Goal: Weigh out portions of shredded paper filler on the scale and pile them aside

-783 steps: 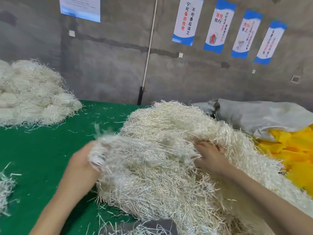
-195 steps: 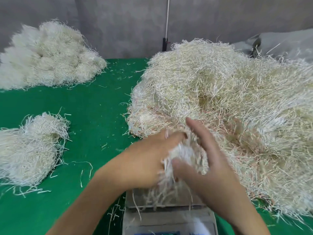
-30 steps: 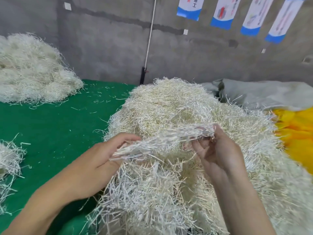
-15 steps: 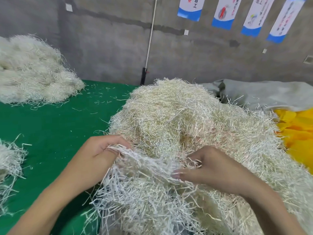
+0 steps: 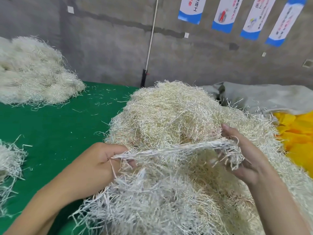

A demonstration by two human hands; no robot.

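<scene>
A big heap of cream shredded paper filler (image 5: 171, 114) covers the right half of the green table (image 5: 55, 131). A stretched bundle of paper strands (image 5: 171, 150) spans between my hands above it. My left hand (image 5: 98, 165) pinches the bundle's left end. My right hand (image 5: 243, 156) grips the right end, palm turned toward me, with strands hanging over its fingers. A whiter clump of filler (image 5: 145, 202) lies under the bundle at the bottom middle. The scale is hidden beneath the filler.
A large set-aside pile (image 5: 33, 73) sits at the far left by the grey wall. A smaller pile (image 5: 8, 165) lies at the left edge. A grey sack (image 5: 264, 97) and yellow material (image 5: 298, 138) lie to the right. Loose strands dot the green cloth.
Half a second ago both hands were low in the filler. They have since lifted and pulled apart, drawing a bundle of strands taut between them.
</scene>
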